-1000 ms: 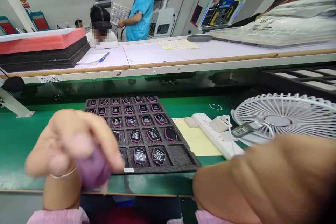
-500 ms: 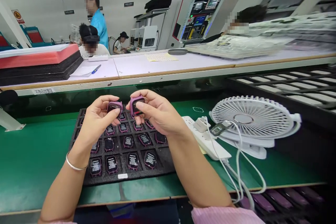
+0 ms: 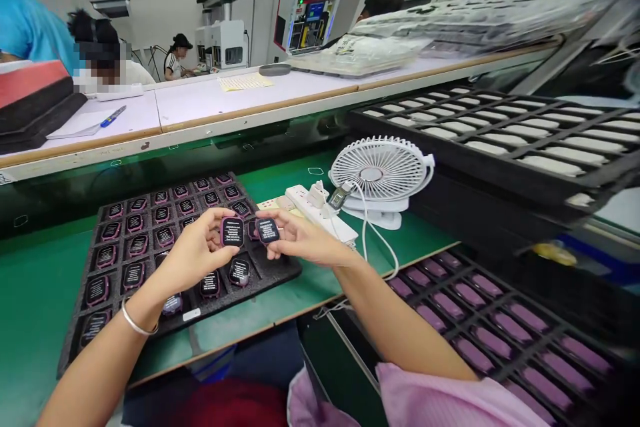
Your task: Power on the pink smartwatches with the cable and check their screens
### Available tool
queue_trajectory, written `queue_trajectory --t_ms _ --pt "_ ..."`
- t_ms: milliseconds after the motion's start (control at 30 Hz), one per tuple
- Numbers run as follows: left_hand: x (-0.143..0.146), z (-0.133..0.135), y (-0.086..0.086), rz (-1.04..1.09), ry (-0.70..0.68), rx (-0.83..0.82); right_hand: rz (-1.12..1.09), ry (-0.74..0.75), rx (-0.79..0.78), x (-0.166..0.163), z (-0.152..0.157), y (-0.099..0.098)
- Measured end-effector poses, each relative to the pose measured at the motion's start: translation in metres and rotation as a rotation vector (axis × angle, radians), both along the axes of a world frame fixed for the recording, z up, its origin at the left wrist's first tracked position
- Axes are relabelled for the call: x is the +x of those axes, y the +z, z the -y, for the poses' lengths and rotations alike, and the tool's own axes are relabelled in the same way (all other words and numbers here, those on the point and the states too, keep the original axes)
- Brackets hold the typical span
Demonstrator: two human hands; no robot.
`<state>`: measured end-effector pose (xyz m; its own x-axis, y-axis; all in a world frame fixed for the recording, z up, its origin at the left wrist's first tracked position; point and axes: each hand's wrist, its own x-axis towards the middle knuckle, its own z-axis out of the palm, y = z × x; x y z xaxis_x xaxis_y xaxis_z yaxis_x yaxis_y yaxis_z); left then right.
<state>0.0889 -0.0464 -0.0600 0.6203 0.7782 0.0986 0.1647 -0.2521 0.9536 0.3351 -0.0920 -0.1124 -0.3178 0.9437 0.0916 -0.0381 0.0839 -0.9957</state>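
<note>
Got a white desk fan (image 3: 375, 167) upright on the counter right of the work, power strip (image 3: 320, 219) with plugs just beside it, white cable (image 3: 365, 235) looping off toward the counter edge. Also small grey device (image 3: 341, 195) leaning at the fan base. Further right, black tray (image 3: 475, 167) of white pieces, raised higher; lower right, below counter level, tray (image 3: 457, 278) of purple pieces. Can't see all of the foam tray (image 3: 280, 271): partly blocked by left hand and forearm, few cells hidden.

Holding purple-rimmed watch (image 3: 233, 232) in left hand (image 3: 200, 247), fingers curled and parted only by the watch, thumb at the lower edge, screen toward camera with lines of white text. Holding second watch (image 3: 267, 231) in right hand (image 3: 300, 240), same sort of pinch at its right side, slightly tilted, text lit too. Both up above the foam tray's right part, just beside each other, small gap between. Rest of the watches lying in foam tray cells, mostly face up with text.

Working over a green counter (image 3: 30, 280), glossy, foam tray set at a slant near the front edge. Above and behind: white shelf (image 3: 195, 103) with pen (image 3: 113, 116), yellow sheet (image 3: 245, 83), dark disc (image 3: 275, 69), plastic-wrapped stack (image 3: 360, 53). Beyond that: machines, grey wall, several people, one in blue (image 3: 33, 27) at far left.
</note>
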Motion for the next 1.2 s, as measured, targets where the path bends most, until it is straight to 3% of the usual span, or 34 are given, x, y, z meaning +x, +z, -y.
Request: queue_trajectory --t_ms 67,167,300,500,633,733,967,1100,1200 --pt "0.0 -0.001 0.0 -0.055 0.022 0.046 0.222 -0.001 0.054 0.008 0.005 -0.014" --pt "-0.002 -0.002 0.002 -0.099 0.048 0.089 0.554 -0.022 0.272 0.013 0.009 -0.025" --pt "-0.004 0.001 0.0 -0.155 0.056 0.126 0.744 -0.031 0.388 0.016 0.012 -0.025" --pt "-0.008 0.036 -0.017 -0.25 0.091 0.279 0.623 -0.251 0.478 0.003 0.044 -0.014" --pt "0.001 0.068 -0.043 -0.217 0.147 0.684 0.45 -0.349 0.531 -0.027 0.071 -0.019" --pt "0.009 0.085 -0.064 -0.203 0.152 0.929 0.452 -0.509 0.57 -0.053 0.088 -0.026" --pt "0.032 0.113 -0.104 -0.149 0.091 1.032 0.536 -0.745 0.525 -0.08 0.133 -0.042" --pt "0.038 0.124 -0.096 -0.131 -0.021 1.079 0.671 -1.014 0.467 -0.049 0.17 -0.062" --pt "0.011 0.115 -0.081 -0.079 0.044 1.094 0.889 -1.327 0.191 0.008 0.189 -0.094"
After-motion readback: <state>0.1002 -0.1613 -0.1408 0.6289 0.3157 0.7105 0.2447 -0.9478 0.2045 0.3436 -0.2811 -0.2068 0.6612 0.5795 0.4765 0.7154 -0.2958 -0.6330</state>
